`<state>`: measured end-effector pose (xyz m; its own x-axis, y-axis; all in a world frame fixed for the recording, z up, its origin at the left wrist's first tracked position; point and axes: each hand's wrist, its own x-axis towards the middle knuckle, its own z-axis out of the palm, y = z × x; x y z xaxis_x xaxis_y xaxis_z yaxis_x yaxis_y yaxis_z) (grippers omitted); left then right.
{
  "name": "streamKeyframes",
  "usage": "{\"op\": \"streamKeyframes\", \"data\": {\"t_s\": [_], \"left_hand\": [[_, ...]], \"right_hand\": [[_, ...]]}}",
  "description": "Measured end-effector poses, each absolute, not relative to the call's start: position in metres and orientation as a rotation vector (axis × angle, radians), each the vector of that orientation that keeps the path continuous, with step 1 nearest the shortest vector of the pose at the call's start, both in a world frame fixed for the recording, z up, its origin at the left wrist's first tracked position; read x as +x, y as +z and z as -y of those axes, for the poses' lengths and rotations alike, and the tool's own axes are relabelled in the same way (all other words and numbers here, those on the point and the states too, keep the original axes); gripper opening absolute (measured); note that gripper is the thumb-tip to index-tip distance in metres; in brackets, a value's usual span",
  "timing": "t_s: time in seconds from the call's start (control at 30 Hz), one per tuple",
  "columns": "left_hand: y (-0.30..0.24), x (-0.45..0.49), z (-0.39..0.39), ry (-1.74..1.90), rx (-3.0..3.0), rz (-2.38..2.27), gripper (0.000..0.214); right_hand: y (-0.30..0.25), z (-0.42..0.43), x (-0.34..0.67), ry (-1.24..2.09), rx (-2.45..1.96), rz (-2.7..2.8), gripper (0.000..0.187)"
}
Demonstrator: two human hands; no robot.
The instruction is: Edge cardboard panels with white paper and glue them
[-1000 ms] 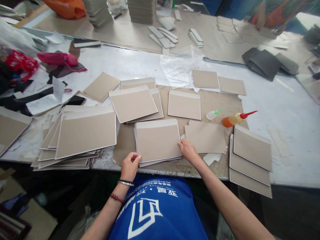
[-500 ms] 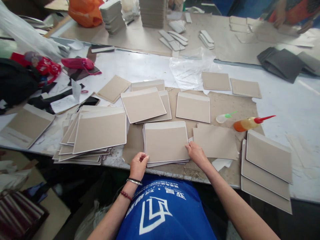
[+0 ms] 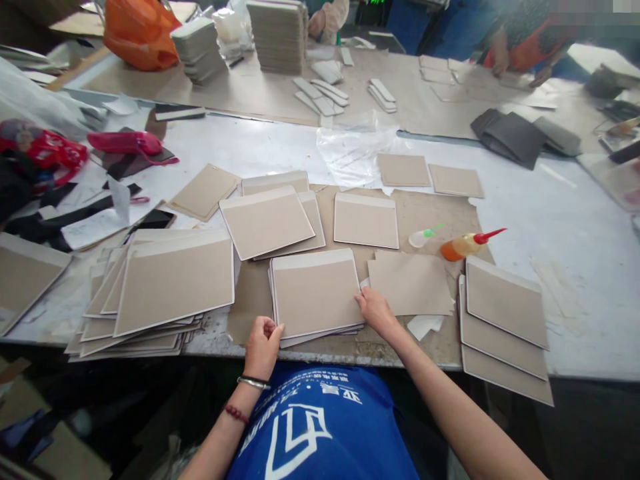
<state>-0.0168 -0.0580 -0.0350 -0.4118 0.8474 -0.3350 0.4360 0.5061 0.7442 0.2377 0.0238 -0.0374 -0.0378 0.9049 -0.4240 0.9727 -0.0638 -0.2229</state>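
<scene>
A small stack of tan cards with white rims point(image 3: 315, 293) lies at the table's near edge in front of me. My left hand point(image 3: 261, 347) is curled at the stack's near left corner, its fingers closed on the edge. My right hand point(image 3: 374, 310) rests at the stack's right edge with its fingers pinched on the cards. A loose brown sheet point(image 3: 410, 283) lies just right of my right hand.
A larger fanned pile of cards point(image 3: 160, 287) sits to the left, another pile point(image 3: 505, 327) to the right. An orange glue bottle with a red tip point(image 3: 465, 245) and a small green-tipped bottle point(image 3: 423, 235) lie beyond. Other people's hands point(image 3: 500, 47) work at the far table.
Both hands stay at the stack's corners; my left hand has closed in on the near left corner. The camera view shifted slightly.
</scene>
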Motion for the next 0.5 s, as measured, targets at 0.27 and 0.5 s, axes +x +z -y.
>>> {"op": "streamKeyframes", "data": {"t_s": [0.27, 0.5], "left_hand": [[-0.0381, -0.0228, 0.0634, 0.534, 1.868, -2.048, 0.038], [-0.0410, -0.0200, 0.0585, 0.179, 2.428, -1.685, 0.068]], "right_hand": [[-0.0377, -0.0234, 0.2382, -0.722, 2.069, -2.057, 0.016], [-0.0347, -0.0244, 0.2375, -0.705, 2.043, -2.055, 0.017]]}}
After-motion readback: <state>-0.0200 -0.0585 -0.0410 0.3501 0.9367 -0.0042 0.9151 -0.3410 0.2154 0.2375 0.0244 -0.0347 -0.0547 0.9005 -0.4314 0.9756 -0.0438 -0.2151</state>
